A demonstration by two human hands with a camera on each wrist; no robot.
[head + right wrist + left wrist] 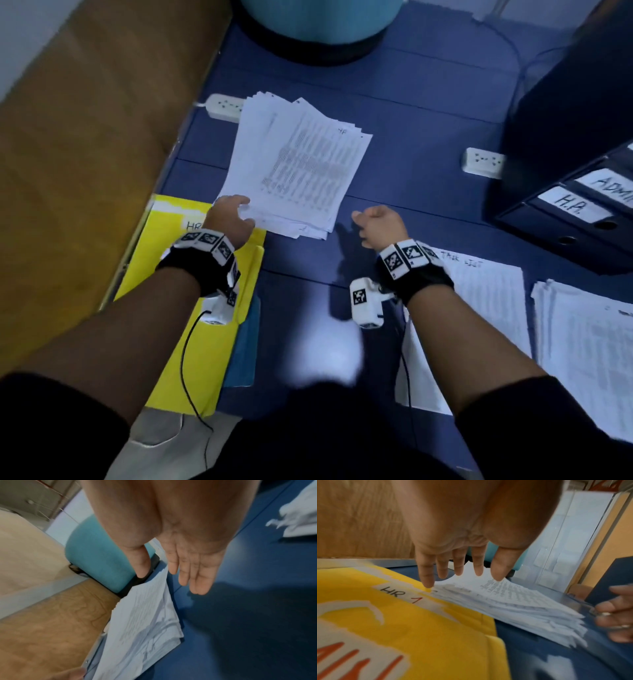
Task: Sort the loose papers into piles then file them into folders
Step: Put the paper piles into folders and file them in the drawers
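Observation:
A fanned stack of printed papers (294, 168) lies on the blue floor; it also shows in the left wrist view (513, 601) and the right wrist view (142, 628). My left hand (233, 214) reaches its straight fingers (426, 580) down to the stack's near left corner, thumb over the top sheet. A yellow folder (191, 308) labelled HR (397, 593) lies under my left wrist, touching the stack's edge. My right hand (375, 222) hovers right of the stack, its fingers (199, 580) straight and holding nothing.
Dark binders (575, 209) labelled H.R. and ADMIN lie at the right. Two more paper piles (486, 308) (589, 359) sit at the near right. Power strips (224, 108) (483, 162) lie beside the stack. A teal stool (318, 20) stands ahead, a wooden panel (85, 154) at the left.

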